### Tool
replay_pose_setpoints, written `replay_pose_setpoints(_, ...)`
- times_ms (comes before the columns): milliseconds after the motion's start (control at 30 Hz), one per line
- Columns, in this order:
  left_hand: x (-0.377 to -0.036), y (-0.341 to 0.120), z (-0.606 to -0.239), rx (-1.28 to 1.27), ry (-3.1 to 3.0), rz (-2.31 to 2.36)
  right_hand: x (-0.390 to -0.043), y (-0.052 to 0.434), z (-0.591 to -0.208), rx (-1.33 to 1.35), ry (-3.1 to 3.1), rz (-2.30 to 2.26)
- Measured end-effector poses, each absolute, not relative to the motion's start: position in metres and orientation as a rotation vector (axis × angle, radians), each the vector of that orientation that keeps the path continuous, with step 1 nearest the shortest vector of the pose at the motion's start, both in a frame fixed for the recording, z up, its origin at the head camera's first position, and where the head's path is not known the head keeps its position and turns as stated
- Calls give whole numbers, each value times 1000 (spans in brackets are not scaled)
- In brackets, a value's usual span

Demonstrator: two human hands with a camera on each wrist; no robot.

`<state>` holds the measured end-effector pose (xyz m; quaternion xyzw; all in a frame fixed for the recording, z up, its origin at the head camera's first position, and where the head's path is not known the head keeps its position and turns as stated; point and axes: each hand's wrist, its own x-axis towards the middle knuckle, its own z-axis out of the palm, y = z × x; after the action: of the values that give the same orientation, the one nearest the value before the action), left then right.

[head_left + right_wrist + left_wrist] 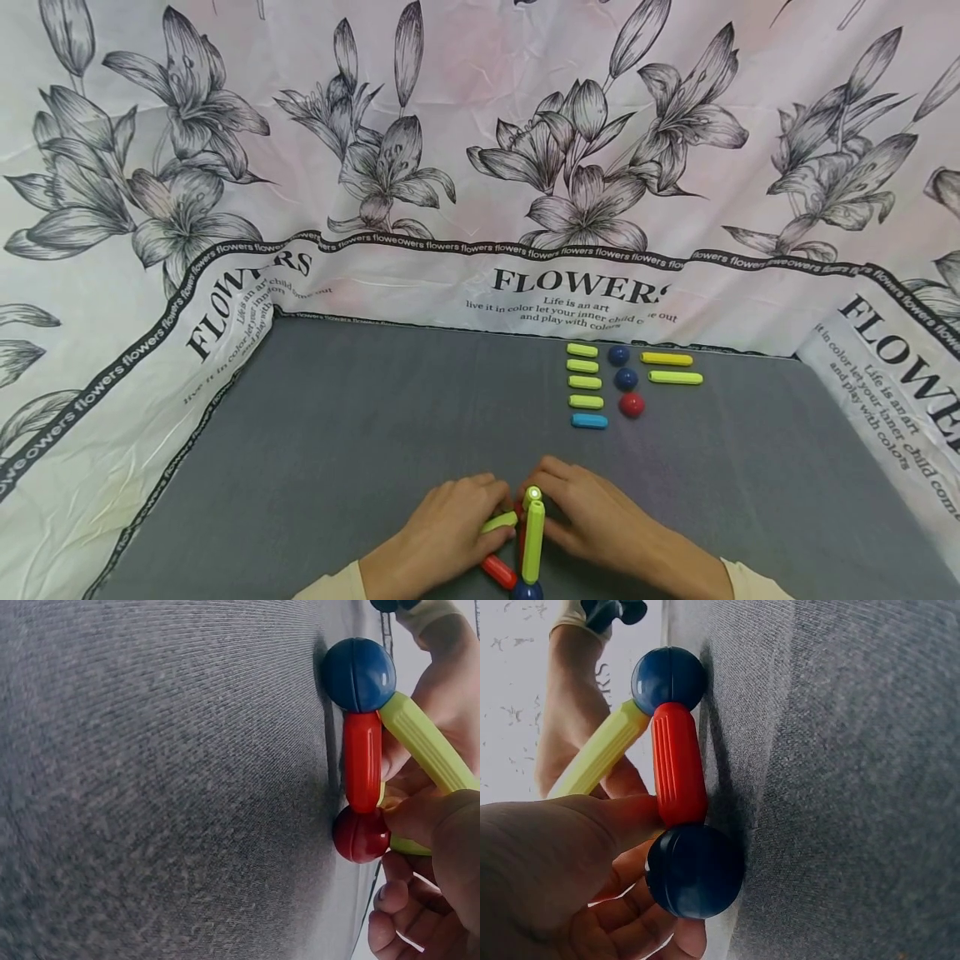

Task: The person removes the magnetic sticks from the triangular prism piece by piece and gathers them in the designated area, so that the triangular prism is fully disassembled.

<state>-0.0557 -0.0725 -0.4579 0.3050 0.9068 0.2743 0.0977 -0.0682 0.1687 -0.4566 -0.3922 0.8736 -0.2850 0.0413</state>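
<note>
Between both hands stands a small frame of magnetic building sticks and balls. A yellow-green stick rises from the near blue ball, and a red stick runs from that ball toward the left hand. The left wrist view shows the left thumb against the red stick, with fingers curled behind and under a second blue ball. From the other side, the right hand grips the frame at a red ball, thumb on it, beside another red stick. Fingers partly hide the far corner.
Farther back on the grey table, several loose yellow-green sticks lie in a column above a light blue stick. Beside them are two blue balls, a red ball and a yellow stick. Flower-printed cloth borders the table.
</note>
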Motion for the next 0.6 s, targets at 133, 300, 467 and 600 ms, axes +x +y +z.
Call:
replay_pose_setpoints(133, -55, -72, -458, 913, 2681, 817, -68, 168, -456, -1177, 2664, -859)
replay_pose_setpoints(300, -55, -72, -458, 914, 2685, 819, -68, 169, -457, -1177, 2675, -841)
replay_pose_setpoints(467, -55, -72, -459, 919, 2696, 809, -68, 169, -458, -1189, 2704, -802)
replay_pose_setpoints(600, -54, -72, -459, 919, 2704, 795, -67, 169, -459, -1199, 2734, -773)
